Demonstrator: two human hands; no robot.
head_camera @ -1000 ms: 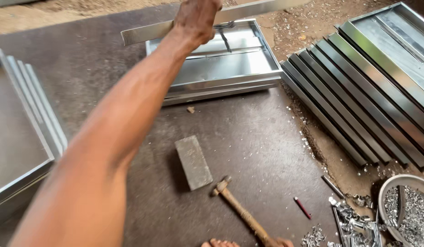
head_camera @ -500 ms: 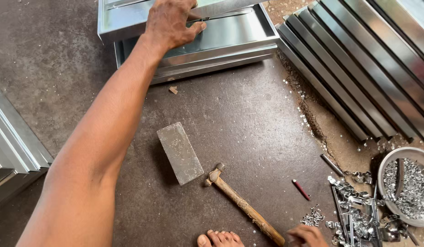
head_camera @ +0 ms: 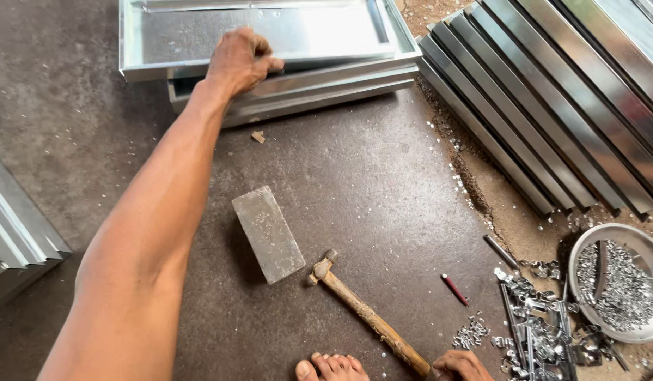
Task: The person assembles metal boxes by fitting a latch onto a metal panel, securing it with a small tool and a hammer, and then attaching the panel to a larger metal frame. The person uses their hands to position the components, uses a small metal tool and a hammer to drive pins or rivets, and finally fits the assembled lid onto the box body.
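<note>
My left hand (head_camera: 238, 60) reaches far forward and grips the near rim of a shallow galvanised metal tray (head_camera: 284, 32). That tray lies askew, shifted left, on top of a stack of similar trays (head_camera: 319, 88). At the bottom edge my right hand (head_camera: 462, 365) is closed round the end of a wooden-handled hammer (head_camera: 362, 310), whose head rests on the dark floor. A grey rectangular block (head_camera: 269, 233) lies just left of the hammer head. My bare toes (head_camera: 330, 367) show beside the handle.
Long folded metal channels (head_camera: 552, 106) lie in a row at the right. More trays (head_camera: 16, 233) are stacked at the left edge. A metal bowl (head_camera: 623, 227) of small clips, loose clips (head_camera: 538, 339) and a red pencil (head_camera: 455, 289) sit at the lower right.
My left hand has brought the top tray down and nearer, onto the stack. The view has tilted downward. The hammer and block have stayed in place.
</note>
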